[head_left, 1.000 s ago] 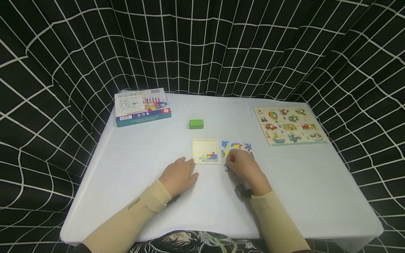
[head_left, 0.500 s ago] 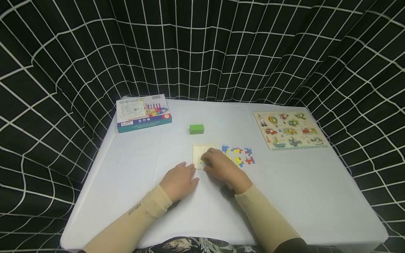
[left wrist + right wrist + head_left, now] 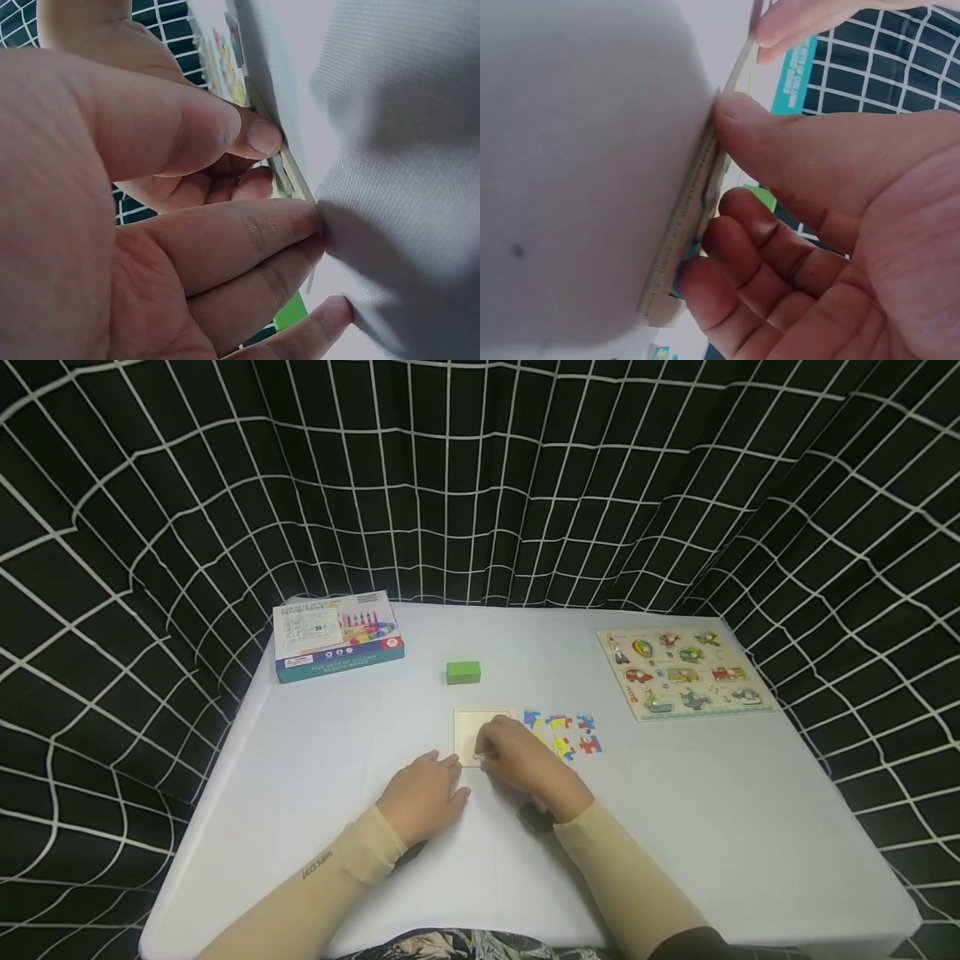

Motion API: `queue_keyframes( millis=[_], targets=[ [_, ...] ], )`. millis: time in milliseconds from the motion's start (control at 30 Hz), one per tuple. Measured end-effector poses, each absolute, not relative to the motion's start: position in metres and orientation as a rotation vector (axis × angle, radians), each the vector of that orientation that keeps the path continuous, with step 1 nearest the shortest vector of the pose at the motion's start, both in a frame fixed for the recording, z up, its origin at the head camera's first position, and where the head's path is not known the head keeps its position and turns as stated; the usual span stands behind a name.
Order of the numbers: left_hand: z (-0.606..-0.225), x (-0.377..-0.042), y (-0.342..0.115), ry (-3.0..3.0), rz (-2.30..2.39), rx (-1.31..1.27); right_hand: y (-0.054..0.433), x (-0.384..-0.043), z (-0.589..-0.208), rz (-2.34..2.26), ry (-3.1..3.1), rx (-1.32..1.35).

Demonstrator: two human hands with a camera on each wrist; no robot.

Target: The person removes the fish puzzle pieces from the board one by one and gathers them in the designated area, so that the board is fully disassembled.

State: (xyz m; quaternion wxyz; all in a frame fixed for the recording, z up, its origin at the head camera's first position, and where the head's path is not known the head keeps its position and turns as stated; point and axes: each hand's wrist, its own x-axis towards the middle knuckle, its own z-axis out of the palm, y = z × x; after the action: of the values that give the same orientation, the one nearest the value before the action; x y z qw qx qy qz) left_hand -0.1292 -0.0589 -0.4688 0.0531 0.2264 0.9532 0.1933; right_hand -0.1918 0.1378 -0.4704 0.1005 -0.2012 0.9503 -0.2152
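A small square wooden puzzle tray (image 3: 466, 727) lies flat at the table's middle. My left hand (image 3: 422, 800) rests at its lower left, fingers extended, and in the left wrist view the fingertips touch the tray's edge (image 3: 301, 178). Bent over the tray's lower part, my right hand (image 3: 525, 764) hides most of the pieces laid there. In the right wrist view its thumb and curled fingers hold a puzzle piece (image 3: 715, 176) against the tray, largely covered by the fingers. Several loose jigsaw pieces (image 3: 559, 722), blue, yellow and red, lie just right of the tray.
Beyond the tray sits a green block (image 3: 462, 672). A flat toy box (image 3: 337, 635) stands at the back left. A wooden peg puzzle board (image 3: 684, 675) with vehicle pictures lies at the right. Black cloth with a white grid (image 3: 480, 485) hangs behind the white table.
My right hand has moved left from the loose pieces to the tray and stays over its lower part. The left hand has kept its place at the tray's corner.
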Motion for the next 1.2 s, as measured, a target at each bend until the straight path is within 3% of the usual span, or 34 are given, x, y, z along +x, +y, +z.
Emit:
queue_keyframes(
  millis=[900,1200],
  targets=[
    [-0.47,-0.127,-0.059,2.892,0.579,0.685,0.141,-0.187,-0.47,-0.72,2.798,-0.505],
    [-0.468,-0.129,-0.059,2.912,0.552,0.697,0.187,-0.18,-0.454,-1.019,2.783,-0.423]
  ],
)
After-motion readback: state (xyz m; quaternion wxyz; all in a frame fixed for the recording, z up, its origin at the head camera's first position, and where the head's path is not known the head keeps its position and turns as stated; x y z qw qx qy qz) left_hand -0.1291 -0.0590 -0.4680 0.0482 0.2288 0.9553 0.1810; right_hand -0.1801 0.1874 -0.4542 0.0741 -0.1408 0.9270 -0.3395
